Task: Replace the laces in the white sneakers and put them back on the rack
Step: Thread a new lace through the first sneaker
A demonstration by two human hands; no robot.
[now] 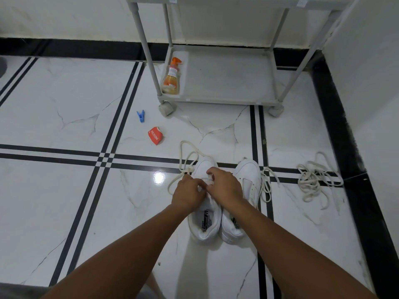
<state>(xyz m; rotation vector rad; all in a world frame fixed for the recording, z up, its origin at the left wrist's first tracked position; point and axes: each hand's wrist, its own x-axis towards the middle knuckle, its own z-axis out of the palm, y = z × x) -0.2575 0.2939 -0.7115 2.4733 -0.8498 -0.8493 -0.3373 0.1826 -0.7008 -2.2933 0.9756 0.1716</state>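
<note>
Two white sneakers stand side by side on the tiled floor, toes pointing away from me. Over the eyelet area of the left sneaker (205, 221), my left hand (187, 194) and my right hand (224, 186) both have curled fingers pinching its lace. That cream lace (186, 156) loops out onto the floor past the toe. The right sneaker (248, 178) has a loose lace (266, 184) trailing off its right side. A tangled pile of cream laces (313, 180) lies further right. The grey rack (218, 83) stands ahead.
An orange spray bottle (171, 77) sits on the rack's bottom shelf at its left corner. A blue clothes peg (140, 116) and a crumpled red packet (155, 135) lie on the floor to the left. A white wall with a black skirting runs along the right.
</note>
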